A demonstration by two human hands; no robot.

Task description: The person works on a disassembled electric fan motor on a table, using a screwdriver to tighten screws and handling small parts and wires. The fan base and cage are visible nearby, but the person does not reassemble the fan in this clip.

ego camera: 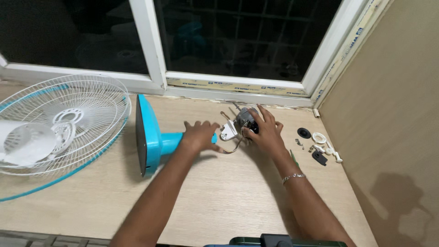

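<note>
Under a dark window, a pale wooden surface (219, 192) carries a turquoise fan stand (153, 142) lying on its side, its stem pointing right toward the grey motor (244, 120). The left hand (200, 135) curls around the stem's end; the right hand (265, 132) grips the motor. Small loose parts (320, 146) lie further right, white grilles (59, 123) left.

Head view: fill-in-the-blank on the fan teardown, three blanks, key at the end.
1. The left hand rests on the fan's ____ stand neck.
2. The right hand grips the grey ____.
3. The white wire guards lie to the ____ of the blue base.
Missing: blue; motor; left
</note>
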